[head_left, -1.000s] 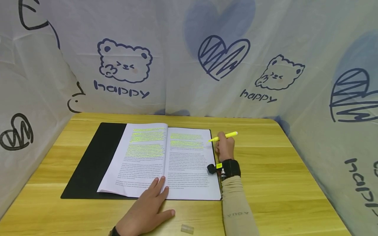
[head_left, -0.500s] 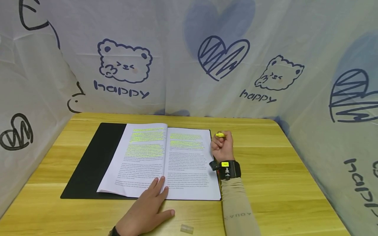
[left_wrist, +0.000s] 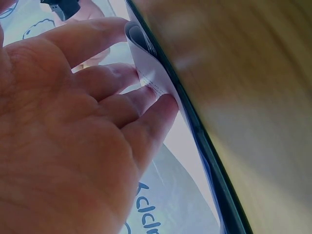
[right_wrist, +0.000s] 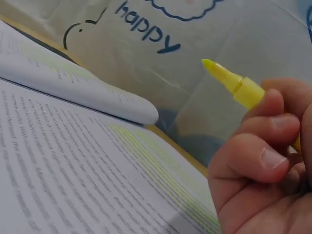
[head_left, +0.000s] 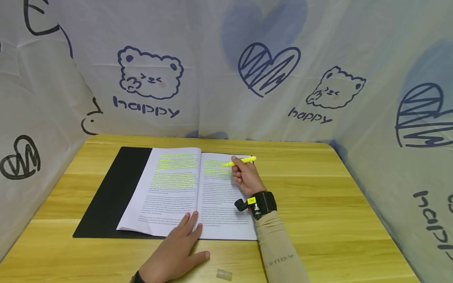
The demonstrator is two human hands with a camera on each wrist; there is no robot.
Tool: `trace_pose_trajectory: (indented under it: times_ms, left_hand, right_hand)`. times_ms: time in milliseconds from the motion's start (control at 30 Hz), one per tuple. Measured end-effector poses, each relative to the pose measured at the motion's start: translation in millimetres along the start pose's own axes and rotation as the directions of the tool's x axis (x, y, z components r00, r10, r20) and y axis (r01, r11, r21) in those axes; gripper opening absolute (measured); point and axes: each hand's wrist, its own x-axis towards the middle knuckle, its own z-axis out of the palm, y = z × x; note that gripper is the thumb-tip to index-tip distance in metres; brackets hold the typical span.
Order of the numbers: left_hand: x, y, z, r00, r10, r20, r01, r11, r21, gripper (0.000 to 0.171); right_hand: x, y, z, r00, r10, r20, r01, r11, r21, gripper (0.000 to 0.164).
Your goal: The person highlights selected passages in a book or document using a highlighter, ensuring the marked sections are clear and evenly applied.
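Note:
An open printed booklet [head_left: 223, 214] lies on a black folder [head_left: 109, 192], with yellow highlighted lines high on both pages. My right hand [head_left: 248, 179] grips an uncapped yellow highlighter [head_left: 245, 160] over the upper right page. In the right wrist view the highlighter's tip [right_wrist: 208, 64] is raised off the paper, and curled fingers [right_wrist: 253, 158] wrap the barrel. My left hand [head_left: 177, 249] rests with spread fingers on the bottom of the booklet by the spine. The left wrist view has its fingertips at the curled page edge [left_wrist: 146, 61].
A small translucent cylinder [head_left: 224, 274] lies on the wooden table [head_left: 329, 212] near the front edge, right of my left hand. White sheets [head_left: 212, 78] with printed hearts and bears hang behind the table and at both sides.
My right hand turned the highlighter upward beside the page, then moved left over the right page, with the tip now pointing left. My left hand has stayed in place.

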Motion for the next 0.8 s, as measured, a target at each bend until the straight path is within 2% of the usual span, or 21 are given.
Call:
trace_pose_trajectory:
  times_ms: [200,367,500,667,800]
  left_hand:
    - [-0.3,0.8,-0.7,1.000,-0.011,0.012,0.011,1.000,-0.002,0.081]
    - [-0.3,0.6,-1.5,1.000,-0.011,0.022,0.011,1.000,-0.005,0.081]
    - [0.2,0.0,-1.2,1.000,-0.012,0.027,0.012,1.000,0.000,0.082]
    - [0.6,-0.8,-0.3,1.000,-0.010,0.022,0.010,1.000,-0.002,0.082]
    - [0.6,-0.5,-0.1,1.000,-0.013,0.024,0.013,1.000,-0.004,0.082]
  right_hand:
    - [-2,8,18,1.000,0.003,0.028,0.002,0.987,-0.162,0.041]
    - [-1,18,23,1.000,0.014,-0.011,-0.016,0.977,-0.213,0.040]
    - [0,24,24,1.000,-0.015,-0.018,0.010,0.966,-0.258,0.036]
    - [1,29,24,0.996,-0.079,-0.030,0.063,0.927,-0.371,0.029]
    - [1,31,24,0.993,-0.107,-0.048,0.074,0.889,-0.453,0.028]
